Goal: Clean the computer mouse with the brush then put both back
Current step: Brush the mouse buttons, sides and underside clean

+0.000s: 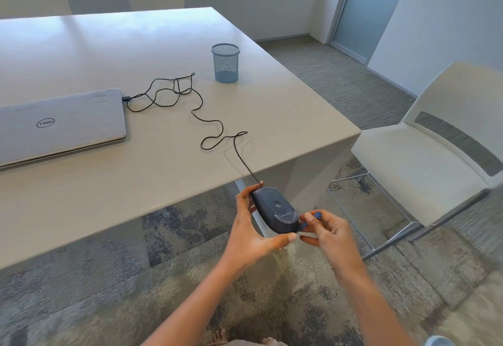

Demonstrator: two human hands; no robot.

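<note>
your view is bright and evenly lit with soft, cool daylight; the pale counter [168, 46] shows a broad sheen at its far end. shadows are faint. wide-angle bending curves the counter edges and the chair [424, 149]. the carpet [81, 305] at the lower corners is smeared and soft.

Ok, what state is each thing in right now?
Computer mouse: underside up, off the table, in left hand grip.
Brush: blue, in right hand, at the mouse's rear edge.
Cable: plugged into laptop, loose.
Laptop: lid closed.
Mesh pen cup: upright, empty.
</note>
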